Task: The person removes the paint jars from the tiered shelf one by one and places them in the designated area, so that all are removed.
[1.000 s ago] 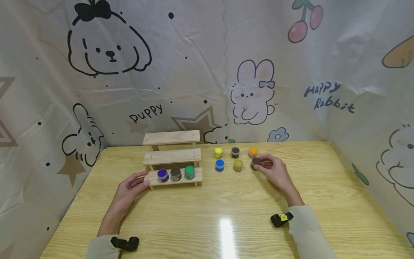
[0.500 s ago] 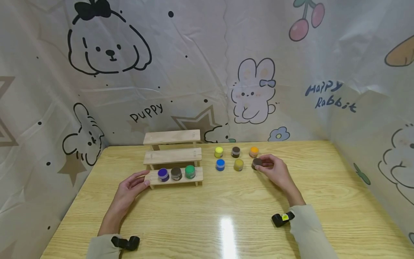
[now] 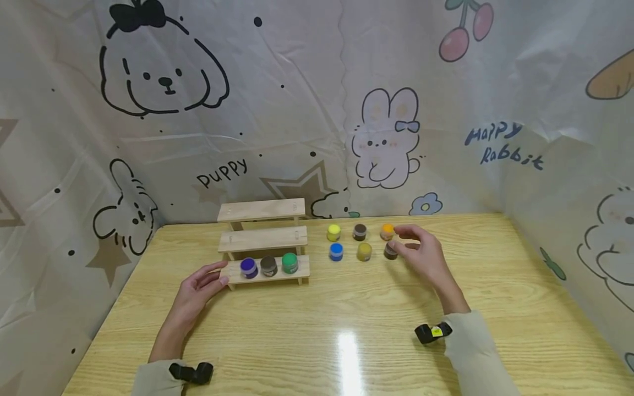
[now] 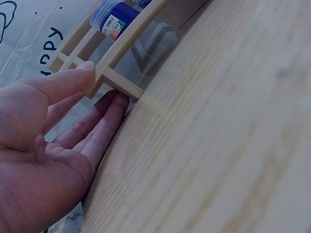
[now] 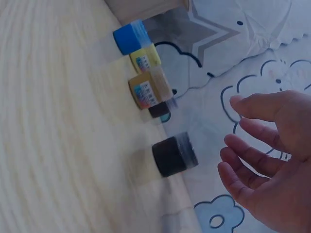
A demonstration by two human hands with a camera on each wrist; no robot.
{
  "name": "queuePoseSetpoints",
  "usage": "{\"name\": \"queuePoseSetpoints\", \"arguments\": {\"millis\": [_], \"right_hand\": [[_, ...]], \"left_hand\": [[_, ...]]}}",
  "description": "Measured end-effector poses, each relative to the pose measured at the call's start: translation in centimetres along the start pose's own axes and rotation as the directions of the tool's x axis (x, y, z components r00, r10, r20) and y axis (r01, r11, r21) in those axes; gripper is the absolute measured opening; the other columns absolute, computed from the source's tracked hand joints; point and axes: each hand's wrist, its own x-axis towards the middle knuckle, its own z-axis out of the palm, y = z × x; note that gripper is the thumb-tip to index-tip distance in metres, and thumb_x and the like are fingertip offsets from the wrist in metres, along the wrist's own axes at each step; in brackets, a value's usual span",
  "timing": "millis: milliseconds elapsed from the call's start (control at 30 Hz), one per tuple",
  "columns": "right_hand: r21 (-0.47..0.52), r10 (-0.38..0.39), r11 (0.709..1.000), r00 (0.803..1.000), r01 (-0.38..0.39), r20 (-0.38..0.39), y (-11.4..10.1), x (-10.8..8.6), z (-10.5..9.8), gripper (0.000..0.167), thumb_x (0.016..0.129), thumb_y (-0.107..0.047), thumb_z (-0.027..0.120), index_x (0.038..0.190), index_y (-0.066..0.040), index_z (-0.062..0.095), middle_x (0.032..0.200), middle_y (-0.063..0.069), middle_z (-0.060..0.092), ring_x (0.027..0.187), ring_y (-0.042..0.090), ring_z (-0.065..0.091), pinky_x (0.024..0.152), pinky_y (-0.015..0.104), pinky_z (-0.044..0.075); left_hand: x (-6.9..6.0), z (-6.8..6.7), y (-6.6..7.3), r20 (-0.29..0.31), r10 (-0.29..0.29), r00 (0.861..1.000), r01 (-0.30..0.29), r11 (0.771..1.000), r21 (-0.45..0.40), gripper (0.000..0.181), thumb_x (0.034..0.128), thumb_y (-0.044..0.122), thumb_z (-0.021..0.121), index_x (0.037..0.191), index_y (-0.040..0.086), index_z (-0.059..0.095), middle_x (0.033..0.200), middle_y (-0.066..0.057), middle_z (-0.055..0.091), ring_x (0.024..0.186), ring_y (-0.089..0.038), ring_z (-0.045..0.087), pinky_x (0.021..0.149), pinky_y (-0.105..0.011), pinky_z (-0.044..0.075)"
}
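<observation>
At the left end of a three-tier wooden stand (image 3: 262, 237), my left hand (image 3: 198, 289) holds the lowest step, thumb at its front corner (image 4: 92, 80) and fingers by the leg. A purple paint jar (image 3: 249, 268), a dark brown jar (image 3: 269, 266) and a green jar (image 3: 290, 263) stand on that step. My right hand (image 3: 423, 256) hovers with fingers parted above and right of a dark paint jar (image 3: 390, 252). In the right wrist view, a gap separates the fingers from this jar (image 5: 175, 154). An orange jar (image 3: 387, 232) stands just behind it.
Left of the dark jar, blue (image 3: 336, 252) and ochre (image 3: 364, 252) jars stand in the front row. Yellow (image 3: 334, 232) and another dark jar (image 3: 359, 232) are behind. A printed cloth (image 3: 297, 110) walls off the wood-grain table (image 3: 277, 335).
My right hand has let go of the dark jar and risen slightly off it, leaving the jar on the table. The left hand stays at the stand.
</observation>
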Motion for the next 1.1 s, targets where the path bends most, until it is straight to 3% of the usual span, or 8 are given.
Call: {"name": "queuePoseSetpoints", "arguments": {"millis": [133, 300, 400, 667, 900, 1100], "right_hand": [[0.04, -0.044, 0.998, 0.999, 0.044, 0.002, -1.4, -0.2, 0.3, 0.038, 0.096, -0.015, 0.075, 0.127, 0.003, 0.064, 0.128, 0.019, 0.064, 0.12, 0.035, 0.059, 0.098, 0.046, 0.054], [0.078, -0.082, 0.994, 0.996, 0.08, 0.03, -2.5, -0.5, 1.1, 0.038, 0.097, -0.018, 0.075, 0.127, 0.002, 0.065, 0.126, 0.02, 0.065, 0.116, 0.036, 0.062, 0.091, 0.028, 0.055], [0.087, -0.1, 0.992, 0.994, 0.096, 0.042, -2.9, -0.6, 1.6, 0.036, 0.097, -0.017, 0.074, 0.127, 0.001, 0.065, 0.125, 0.021, 0.065, 0.116, 0.036, 0.062, 0.09, 0.024, 0.054], [0.13, -0.158, 0.981, 0.983, 0.145, 0.092, -3.9, -1.1, 3.5, 0.034, 0.096, -0.013, 0.075, 0.126, -0.001, 0.065, 0.124, 0.017, 0.065, 0.114, 0.032, 0.064, 0.092, 0.042, 0.056], [0.151, -0.173, 0.977, 0.977, 0.153, 0.129, -4.5, -1.6, 5.3, 0.035, 0.094, -0.014, 0.078, 0.126, -0.006, 0.066, 0.124, 0.014, 0.066, 0.112, 0.031, 0.065, 0.092, 0.043, 0.057], [0.173, -0.201, 0.97, 0.967, 0.173, 0.159, -5.0, -1.7, 6.6, 0.035, 0.093, -0.014, 0.079, 0.125, -0.006, 0.066, 0.123, 0.016, 0.067, 0.111, 0.033, 0.065, 0.092, 0.054, 0.055]], "left_hand": [[0.0, 0.0, -0.1, -0.002, 0.001, 1.0, -0.001, 1.0, 0.0, 0.054, 0.1009, 0.025, 0.07, 0.148, 0.003, 0.053, 0.129, -0.01, 0.063, 0.109, -0.004, 0.059, 0.09, -0.02, 0.053], [0.0, 0.0, -0.1, -0.003, -0.001, 1.0, 0.001, 1.0, 0.005, 0.055, 0.1008, 0.026, 0.07, 0.148, 0.003, 0.053, 0.13, -0.011, 0.062, 0.11, -0.004, 0.059, 0.09, -0.02, 0.053], [0.1, 0.0, -0.1, -0.001, 0.0, 1.0, 0.0, 1.0, 0.007, 0.055, 0.1009, 0.026, 0.07, 0.148, 0.003, 0.053, 0.131, -0.013, 0.062, 0.111, -0.003, 0.058, 0.09, -0.02, 0.052], [0.0, 0.0, -0.1, 0.001, 0.003, 1.0, -0.003, 1.0, -0.006, 0.054, 0.1011, 0.025, 0.069, 0.148, 0.003, 0.053, 0.134, -0.015, 0.061, 0.11, -0.003, 0.06, 0.091, -0.02, 0.053], [0.0, -0.1, -0.1, -0.002, -0.01, 1.0, 0.01, 1.0, 0.003, 0.055, 0.1008, 0.027, 0.07, 0.148, 0.005, 0.053, 0.136, -0.016, 0.059, 0.112, -0.003, 0.058, 0.091, -0.019, 0.052], [0.0, -0.2, -0.2, 0.005, -0.004, 1.0, 0.004, 1.0, 0.003, 0.055, 0.101, 0.027, 0.069, 0.149, 0.005, 0.053, 0.138, -0.016, 0.058, 0.116, -0.004, 0.056, 0.091, -0.017, 0.051]]}}
